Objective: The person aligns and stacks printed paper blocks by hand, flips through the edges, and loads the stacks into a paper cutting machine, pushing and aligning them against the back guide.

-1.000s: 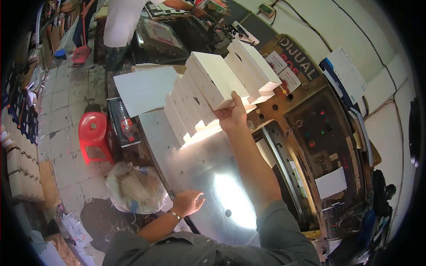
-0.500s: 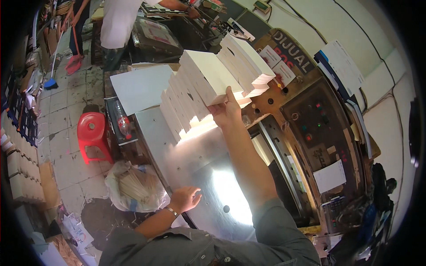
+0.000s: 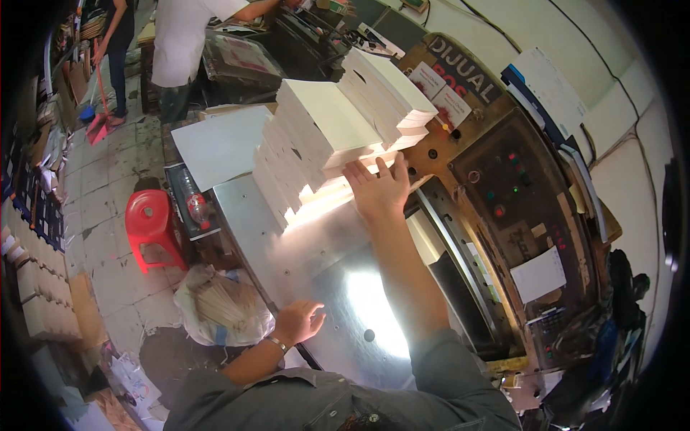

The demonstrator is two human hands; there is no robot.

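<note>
Tall stacks of cream-coloured book blocks [image 3: 309, 129] stand on the far part of a metal table [image 3: 287, 251]. My right hand [image 3: 381, 190] is open, its fingers spread against the near side of the stacks, low on their right part. Nothing is gripped in it. My left hand [image 3: 298, 322], with a bracelet at the wrist, rests by the table's left edge, fingers loosely bent and apart, holding nothing. Bright light reflects off the metal between my arms.
A control panel [image 3: 503, 172] with small lights borders the table on the right. At the left are a red stool [image 3: 147, 223], a plastic bag [image 3: 223, 305] of paper strips and a bottle [image 3: 194, 201]. Two people stand farther off, one with a red dustpan [image 3: 98, 129].
My right hand has let go of the top block's corner and spread its fingers against the stack's side. My left hand stays put. The far person's broom and dustpan have shifted.
</note>
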